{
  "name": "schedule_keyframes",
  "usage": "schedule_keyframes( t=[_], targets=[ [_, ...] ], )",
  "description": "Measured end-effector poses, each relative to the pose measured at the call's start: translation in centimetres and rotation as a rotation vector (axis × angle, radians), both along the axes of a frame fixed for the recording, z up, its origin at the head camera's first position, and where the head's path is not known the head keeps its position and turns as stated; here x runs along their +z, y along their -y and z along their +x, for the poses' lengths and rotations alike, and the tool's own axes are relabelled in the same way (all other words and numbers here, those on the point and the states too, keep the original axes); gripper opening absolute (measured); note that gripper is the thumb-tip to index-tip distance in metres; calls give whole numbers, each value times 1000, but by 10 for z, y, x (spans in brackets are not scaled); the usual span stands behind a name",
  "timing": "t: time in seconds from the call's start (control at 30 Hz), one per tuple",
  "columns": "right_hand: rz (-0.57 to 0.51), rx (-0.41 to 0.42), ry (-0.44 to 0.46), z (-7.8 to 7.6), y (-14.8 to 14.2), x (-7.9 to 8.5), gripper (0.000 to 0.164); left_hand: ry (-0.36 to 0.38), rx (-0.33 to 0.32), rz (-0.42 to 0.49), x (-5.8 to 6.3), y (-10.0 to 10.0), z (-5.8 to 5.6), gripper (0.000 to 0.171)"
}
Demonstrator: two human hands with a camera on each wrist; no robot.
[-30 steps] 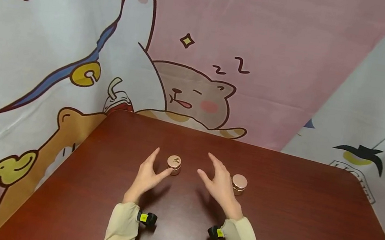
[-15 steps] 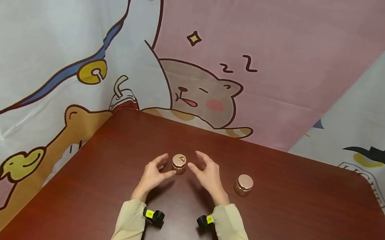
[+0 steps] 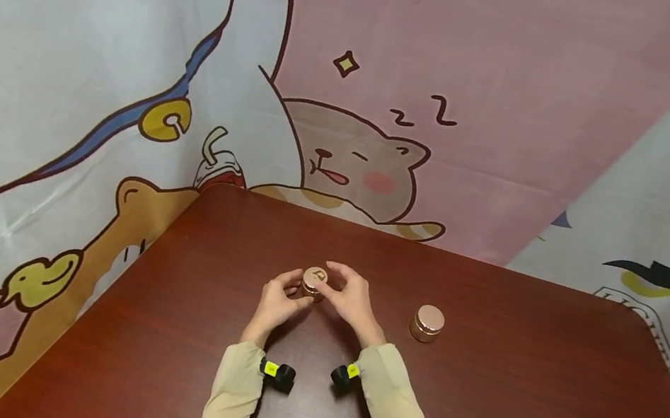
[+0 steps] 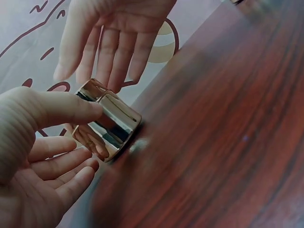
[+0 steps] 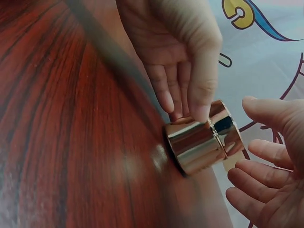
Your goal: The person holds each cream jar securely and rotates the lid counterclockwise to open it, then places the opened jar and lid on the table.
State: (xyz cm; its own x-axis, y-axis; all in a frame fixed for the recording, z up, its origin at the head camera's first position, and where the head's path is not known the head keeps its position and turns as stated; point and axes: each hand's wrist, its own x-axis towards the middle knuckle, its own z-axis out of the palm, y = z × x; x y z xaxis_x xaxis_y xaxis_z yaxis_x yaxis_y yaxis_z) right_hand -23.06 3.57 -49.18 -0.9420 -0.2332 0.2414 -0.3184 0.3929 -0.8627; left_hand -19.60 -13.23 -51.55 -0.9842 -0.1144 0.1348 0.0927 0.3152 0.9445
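Observation:
A shiny rose-gold jar with a dark mark on its lid stands on the table between the hands. My left hand holds its lower part: the thumb lies on the near side, and the fingers reach behind it. In the right wrist view the left thumb meets the jar just below the lid seam. My right hand is at the lid's right side, fingers spread and relaxed. A gap shows between the right fingers and the lid in the right wrist view.
A second rose-gold jar with a plain lid stands to the right of the right forearm. The dark red-brown table meets a cartoon-printed cloth at its back edge. Each wrist wears a small black camera.
Both hands have come together at the marked jar, the right one moving left away from the plain jar. The left thumb and fingers have closed onto the marked jar. The view has shifted slightly.

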Motion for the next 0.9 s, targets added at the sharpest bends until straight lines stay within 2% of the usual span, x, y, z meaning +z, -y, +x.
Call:
schedule_keyframes(
  t=[0.13,0.23,0.4,0.47,0.6,0.73,0.9],
  targets=[
    [22,30,-44,-4,0,-6,49,6,-14,9,-2,-2,-2,62],
    [61,28,-103,-16,1,-24,51,-21,-23,13,-7,-3,-3,61],
    [143,28,-112,-41,5,-62,56,-95,10,-43,-33,-1,-16,54],
    [169,33,-89,-49,7,-71,59,-90,29,-67,-45,0,-23,52],
    [189,30,-77,-55,9,-77,62,-67,46,-101,-58,1,-31,51],
    [188,30,-62,-55,10,-76,60,-114,49,-132,-57,1,-32,51],
    [189,32,-46,-51,10,-72,52,-95,55,-151,-58,1,-34,51]
  ],
)
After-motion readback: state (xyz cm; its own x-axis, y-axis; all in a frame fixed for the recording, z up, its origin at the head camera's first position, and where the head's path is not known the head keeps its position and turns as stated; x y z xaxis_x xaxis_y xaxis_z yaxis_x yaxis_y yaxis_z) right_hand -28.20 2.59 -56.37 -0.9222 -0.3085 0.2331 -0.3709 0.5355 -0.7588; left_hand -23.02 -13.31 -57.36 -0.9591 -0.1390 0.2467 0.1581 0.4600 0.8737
